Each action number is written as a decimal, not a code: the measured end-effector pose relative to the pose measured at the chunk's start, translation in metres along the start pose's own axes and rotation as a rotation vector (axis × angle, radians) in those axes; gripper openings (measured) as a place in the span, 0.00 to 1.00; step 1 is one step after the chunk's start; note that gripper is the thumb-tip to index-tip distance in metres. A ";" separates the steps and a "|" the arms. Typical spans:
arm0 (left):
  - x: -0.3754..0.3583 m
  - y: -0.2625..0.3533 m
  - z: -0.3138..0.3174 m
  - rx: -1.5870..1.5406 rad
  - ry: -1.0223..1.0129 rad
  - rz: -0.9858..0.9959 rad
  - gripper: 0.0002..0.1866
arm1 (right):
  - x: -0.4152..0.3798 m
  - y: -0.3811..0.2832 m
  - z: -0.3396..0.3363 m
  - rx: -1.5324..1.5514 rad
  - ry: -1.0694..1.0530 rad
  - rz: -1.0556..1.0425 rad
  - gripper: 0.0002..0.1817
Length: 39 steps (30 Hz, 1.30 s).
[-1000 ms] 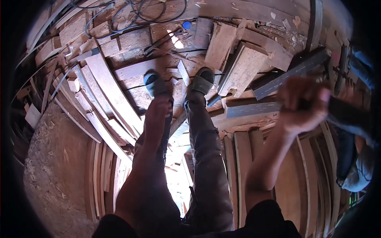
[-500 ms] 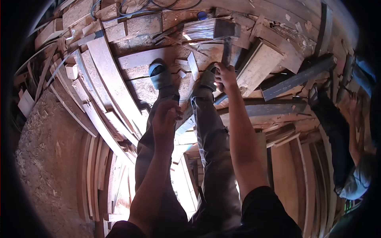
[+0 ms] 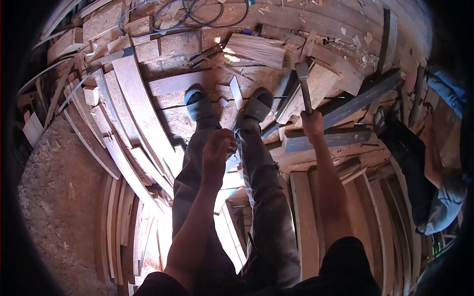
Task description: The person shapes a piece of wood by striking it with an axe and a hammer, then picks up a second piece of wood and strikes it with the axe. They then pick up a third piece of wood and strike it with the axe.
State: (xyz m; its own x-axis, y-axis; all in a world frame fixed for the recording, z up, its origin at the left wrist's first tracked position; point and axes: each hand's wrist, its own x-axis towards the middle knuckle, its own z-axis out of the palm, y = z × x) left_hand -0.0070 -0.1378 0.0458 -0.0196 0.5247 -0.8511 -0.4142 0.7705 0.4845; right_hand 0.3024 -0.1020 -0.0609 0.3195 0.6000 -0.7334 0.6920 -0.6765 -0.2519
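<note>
My right hand point(image 3: 312, 124) is wrapped round the handle of a hammer point(image 3: 305, 91), its head pointing away from me. In this view the hammer overlaps a thick wooden block point(image 3: 323, 93) on the floor. My left hand point(image 3: 218, 146) is held in front of my legs, fingers curled closed; what they hold, if anything, is hidden. Beyond it are my feet in grey slippers point(image 3: 199, 107), standing among wood scraps. A thin offcut point(image 3: 235, 92) lies between them.
Long boards point(image 3: 143, 108) lie at the left, near a sawdust heap point(image 3: 54, 207). Dark-painted beams point(image 3: 328, 139) are at the right, and a coiled cable point(image 3: 207, 24) lies at the far side. Another person point(image 3: 412, 158) is close by on the right.
My right hand has swung the hammer to the right and nearer to me, from over the striped wood to the thick block. My left hand has shifted slightly right.
</note>
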 end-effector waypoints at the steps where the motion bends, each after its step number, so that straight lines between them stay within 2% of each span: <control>1: -0.001 0.000 0.000 0.001 -0.013 0.002 0.09 | -0.009 -0.005 -0.005 -0.008 -0.027 -0.020 0.18; 2: -0.001 0.001 0.001 0.003 -0.024 0.005 0.09 | -0.013 -0.007 -0.006 -0.016 -0.055 -0.041 0.18; 3: -0.003 0.001 0.002 0.008 -0.035 0.007 0.10 | -0.016 -0.011 0.004 0.109 -0.141 0.015 0.16; 4: -0.003 -0.001 0.002 0.005 -0.033 -0.004 0.10 | -0.017 -0.013 0.026 0.207 -0.136 -0.080 0.16; 6: 0.000 -0.001 0.002 0.010 -0.037 -0.020 0.10 | -0.033 -0.060 0.056 0.571 -0.307 0.099 0.13; 7: 0.002 0.000 0.002 0.009 -0.036 -0.013 0.10 | -0.030 -0.074 0.075 0.778 -0.339 0.088 0.15; 8: 0.003 0.001 0.001 0.008 -0.032 -0.005 0.10 | -0.038 -0.108 0.081 0.822 -0.281 0.165 0.14; 10: 0.004 0.001 0.000 0.028 0.005 0.010 0.11 | -0.043 -0.131 0.111 0.864 -0.198 0.121 0.12; 13: 0.011 -0.005 0.000 0.104 0.084 0.043 0.11 | -0.058 -0.124 0.111 1.046 -0.283 0.248 0.14; 15: 0.010 -0.003 0.000 0.086 0.065 -0.014 0.11 | -0.072 -0.110 0.102 1.116 -0.313 0.329 0.17; 18: 0.010 0.004 0.001 0.078 0.024 -0.045 0.11 | -0.065 -0.054 0.087 0.841 -0.365 0.283 0.15; 20: 0.009 0.003 -0.004 0.124 0.002 -0.032 0.11 | -0.048 -0.016 0.083 0.174 -0.084 -0.099 0.13; 22: 0.011 -0.004 -0.010 0.220 -0.028 -0.002 0.10 | -0.045 -0.023 0.054 0.157 -0.041 -0.034 0.14; 25: 0.036 -0.016 -0.006 0.559 -0.056 0.147 0.11 | -0.028 -0.010 0.045 0.036 0.034 -0.064 0.14; 27: 0.092 -0.034 0.003 0.734 -0.084 0.415 0.17 | -0.010 -0.002 0.049 0.007 0.042 -0.069 0.14; 29: 0.159 -0.021 0.031 1.033 -0.047 0.629 0.28 | 0.000 0.011 0.066 -0.001 0.027 -0.089 0.17; 31: 0.214 -0.005 0.062 1.429 0.111 0.789 0.40 | -0.002 0.016 0.082 -0.094 0.000 -0.022 0.18; 33: 0.266 -0.008 0.070 1.626 0.130 0.866 0.48 | 0.004 0.023 0.093 -0.147 -0.034 0.018 0.21; 36: 0.310 -0.013 0.072 1.840 0.212 1.022 0.52 | 0.006 0.031 0.105 -0.186 -0.093 0.119 0.22; 37: 0.316 -0.013 0.073 1.918 0.172 1.074 0.53 | 0.006 0.031 0.106 -0.199 -0.127 0.164 0.22; 39: 0.323 -0.006 0.071 2.081 0.084 1.176 0.54 | 0.008 0.042 0.114 -0.093 -0.154 0.123 0.23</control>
State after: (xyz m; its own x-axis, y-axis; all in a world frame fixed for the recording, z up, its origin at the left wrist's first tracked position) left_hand 0.0539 0.0527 -0.2181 0.4805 0.8623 -0.1599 0.8744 -0.4849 0.0129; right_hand 0.2603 -0.1737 -0.1493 0.3075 0.4387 -0.8444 0.7130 -0.6939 -0.1009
